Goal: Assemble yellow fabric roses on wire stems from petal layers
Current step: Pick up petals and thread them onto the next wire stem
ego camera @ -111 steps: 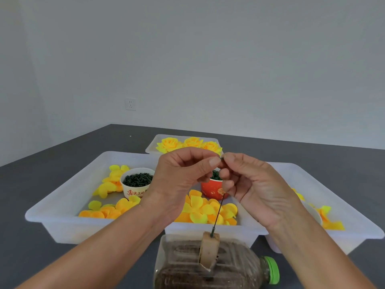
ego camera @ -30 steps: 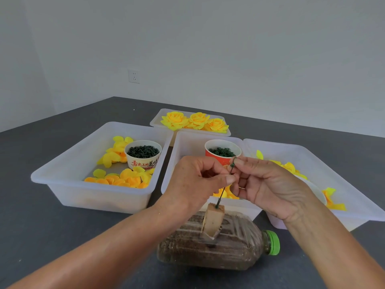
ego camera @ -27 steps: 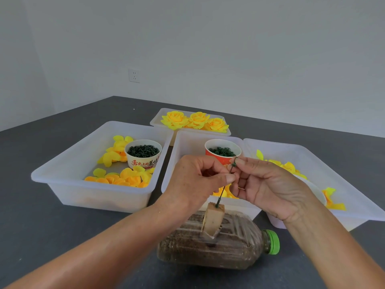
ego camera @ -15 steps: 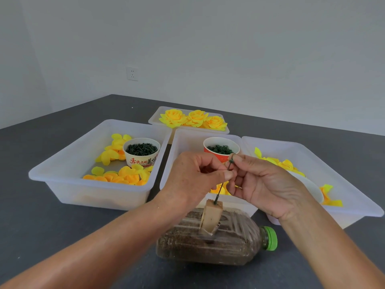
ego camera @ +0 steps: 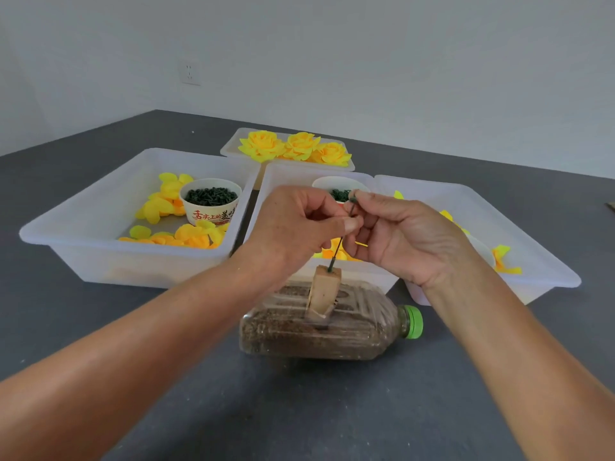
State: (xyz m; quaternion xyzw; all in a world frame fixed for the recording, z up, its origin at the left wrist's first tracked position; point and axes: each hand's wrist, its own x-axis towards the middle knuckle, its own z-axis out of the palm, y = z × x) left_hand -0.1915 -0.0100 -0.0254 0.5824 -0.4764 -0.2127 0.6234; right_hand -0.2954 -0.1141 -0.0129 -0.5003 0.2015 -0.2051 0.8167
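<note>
Just above the bottle [ego camera: 319,331] lying on the dark counter [ego camera: 100,321], the left hand [ego camera: 293,227] and right hand [ego camera: 402,241] meet, each pinching the thin wire stem [ego camera: 336,249] that stands tilted in a wooden block [ego camera: 324,291]. Three white bins crowd right behind; the left bin [ego camera: 83,224] holds loose petal layers [ego camera: 196,234]. Finished roses [ego camera: 294,149] sit farthest back. Bare counter lies on both sides.
</note>
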